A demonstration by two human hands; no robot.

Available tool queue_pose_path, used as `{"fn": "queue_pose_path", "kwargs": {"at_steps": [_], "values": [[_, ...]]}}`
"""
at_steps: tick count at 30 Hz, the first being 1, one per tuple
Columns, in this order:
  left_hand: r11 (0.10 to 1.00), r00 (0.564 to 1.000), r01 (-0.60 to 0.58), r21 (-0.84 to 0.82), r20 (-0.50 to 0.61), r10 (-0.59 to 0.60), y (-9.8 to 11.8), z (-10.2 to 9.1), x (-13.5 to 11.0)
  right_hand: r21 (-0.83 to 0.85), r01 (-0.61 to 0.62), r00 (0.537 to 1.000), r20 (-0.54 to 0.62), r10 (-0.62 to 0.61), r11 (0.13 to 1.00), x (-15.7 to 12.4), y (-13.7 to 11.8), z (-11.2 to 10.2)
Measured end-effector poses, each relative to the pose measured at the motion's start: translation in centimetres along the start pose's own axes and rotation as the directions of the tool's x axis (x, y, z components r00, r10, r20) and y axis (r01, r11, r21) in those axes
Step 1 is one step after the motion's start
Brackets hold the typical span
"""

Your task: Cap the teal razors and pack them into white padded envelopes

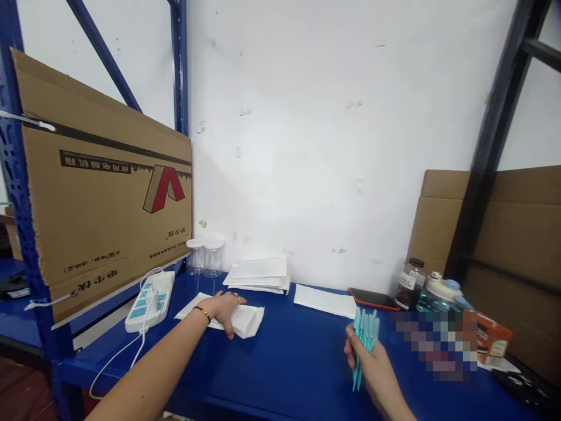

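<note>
My left hand rests palm down on a small stack of white packets lying on the blue table; its fingers curl over the top packet. My right hand is closed around a bunch of several teal pens, held upright above the table's front right part.
A white power strip with its cable lies at the left. Two clear jars and more white packets stand by the wall. A white sheet, a phone, a brown bottle and an orange box lie to the right. Cardboard leans at the left.
</note>
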State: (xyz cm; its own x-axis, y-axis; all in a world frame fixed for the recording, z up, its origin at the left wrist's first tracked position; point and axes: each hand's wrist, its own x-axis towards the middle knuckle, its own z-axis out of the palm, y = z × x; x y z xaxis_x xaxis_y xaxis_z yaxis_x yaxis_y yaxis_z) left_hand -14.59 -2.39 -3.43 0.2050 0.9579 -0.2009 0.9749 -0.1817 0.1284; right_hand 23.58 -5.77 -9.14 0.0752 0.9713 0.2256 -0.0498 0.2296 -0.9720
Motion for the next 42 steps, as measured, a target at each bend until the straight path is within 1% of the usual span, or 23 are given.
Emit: {"fn": "queue_pose_path", "kwargs": {"at_steps": [2,3,6,7,9,12,14,16,18,20,23,25,27,30,32,36,38,40,42], "values": [[0.997,0.992,-0.055,-0.056,-0.119,0.048,1.5,-0.3,-0.3,0.063,0.002,1.0,-0.024,0.0,0.998,0.3,-1.2,0.4],[0.989,0.98,-0.097,-0.109,-0.184,0.076,2.5,-0.4,-0.4,0.117,-0.001,0.999,-0.04,0.006,0.993,0.5,-2.1,0.7],[0.92,0.924,-0.245,-0.305,-0.362,0.125,6.2,-1.0,-0.3,0.334,-0.027,0.997,-0.059,0.05,0.942,1.5,-5.7,2.5],[0.889,0.903,-0.289,-0.355,-0.411,0.129,7.6,-1.2,-0.1,0.399,0.004,0.998,-0.061,0.022,0.917,1.9,-7.1,3.2],[0.838,0.865,-0.359,-0.412,-0.484,0.132,10.6,-1.5,0.1,0.478,0.108,0.994,-0.067,-0.087,0.871,2.7,-9.9,4.5],[0.789,0.82,-0.407,-0.46,-0.565,0.094,14.5,-1.6,0.3,0.5,0.251,0.968,-0.125,-0.218,0.829,3.8,-13.1,6.0],[0.769,0.805,-0.408,-0.492,-0.592,0.047,16.4,-1.3,0.4,0.452,0.309,0.951,-0.176,-0.256,0.837,4.3,-14.2,6.6],[0.765,0.801,-0.385,-0.517,-0.598,-0.001,17.8,-1.0,0.6,0.406,0.325,0.944,-0.194,-0.267,0.854,4.5,-14.7,6.9],[0.78,0.801,-0.342,-0.525,-0.597,-0.05,18.5,-0.5,0.8,0.401,0.317,0.948,-0.177,-0.267,0.859,4.4,-14.9,7.0],[0.798,0.79,-0.315,-0.514,-0.608,-0.079,18.9,-0.2,1.1,0.431,0.311,0.95,-0.153,-0.271,0.847,4.2,-15.2,7.0],[0.783,0.748,-0.348,-0.514,-0.657,-0.099,19.1,-0.1,1.2,0.45,0.332,0.943,-0.152,-0.295,0.829,3.8,-15.4,7.2],[0.737,0.719,-0.398,-0.546,-0.685,-0.119,19.1,-0.1,1.2,0.42,0.338,0.941,-0.144,-0.306,0.842,3.6,-15.2,7.4],[0.672,0.705,-0.454,-0.585,-0.697,-0.131,19.2,-0.1,1.1,0.386,0.308,0.951,-0.096,-0.295,0.869,3.7,-14.6,7.7],[0.571,0.707,-0.53,-0.627,-0.699,-0.112,19.3,0.1,1.1,0.319,0.247,0.965,0.01,-0.263,0.915,4.1,-13.8,7.8],[0.512,0.71,-0.567,-0.645,-0.698,-0.092,19.4,0.2,1.2,0.273,0.225,0.966,0.06,-0.25,0.935,4.5,-13.7,7.7],[0.398,0.717,-0.623,-0.674,-0.695,-0.054,19.2,0.4,1.2,0.262,0.257,0.959,0.052,-0.28,0.93,5.1,-14.4,7.2],[0.337,0.725,-0.643,-0.688,-0.689,-0.023,19.2,0.4,1.3,0.252,0.256,0.957,0.072,-0.282,0.933,5.0,-14.6,7.1],[0.297,0.731,-0.651,-0.698,-0.683,-0.003,19.2,0.4,1.4,0.211,0.222,0.956,0.146,-0.255,0.952,4.6,-14.4,7.2],[0.282,0.733,-0.652,-0.704,-0.68,0.0,19.3,0.5,1.6,0.159,0.187,0.943,0.248,-0.223,0.969,4.3,-13.9,7.4]]}}
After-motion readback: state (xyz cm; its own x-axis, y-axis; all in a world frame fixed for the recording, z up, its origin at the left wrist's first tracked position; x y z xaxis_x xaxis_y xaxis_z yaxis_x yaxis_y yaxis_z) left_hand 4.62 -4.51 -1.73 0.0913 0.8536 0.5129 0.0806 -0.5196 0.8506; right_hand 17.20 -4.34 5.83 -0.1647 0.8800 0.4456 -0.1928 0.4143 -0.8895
